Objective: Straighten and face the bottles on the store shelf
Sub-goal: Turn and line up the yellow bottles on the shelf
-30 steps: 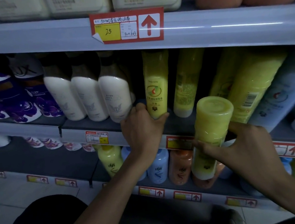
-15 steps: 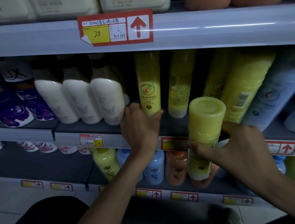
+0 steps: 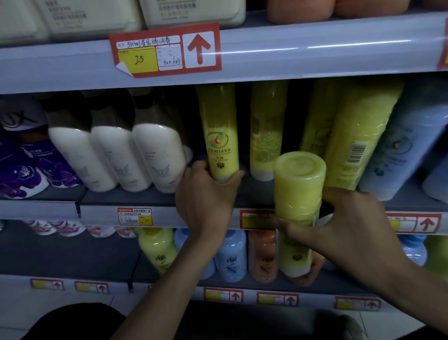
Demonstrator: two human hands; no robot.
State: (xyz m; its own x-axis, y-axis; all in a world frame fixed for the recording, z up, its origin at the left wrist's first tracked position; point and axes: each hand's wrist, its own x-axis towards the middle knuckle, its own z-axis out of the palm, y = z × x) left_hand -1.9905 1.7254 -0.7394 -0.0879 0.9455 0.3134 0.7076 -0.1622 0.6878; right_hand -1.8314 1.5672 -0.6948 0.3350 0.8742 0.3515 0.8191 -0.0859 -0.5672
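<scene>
Below the red price tag [image 3: 166,52], a person faces yellow bottles on the middle shelf [image 3: 125,201]. The left hand [image 3: 206,200] curls around the base of the upright yellow bottle [image 3: 219,133], its logo now forward. Right of it, the right hand [image 3: 345,225] grips a second yellow bottle [image 3: 299,197] held clear of the shelf edge. Next, likely, that bottle needs seating upright alongside. Since a second ago, both hands have barely shifted; only the view has drifted.

The red price tag [image 3: 166,52] on the upper shelf rail [image 3: 315,51] reads "25", "900603" and "500ml" (handwritten); purple bottle [image 3: 20,144] shows "UX".
</scene>
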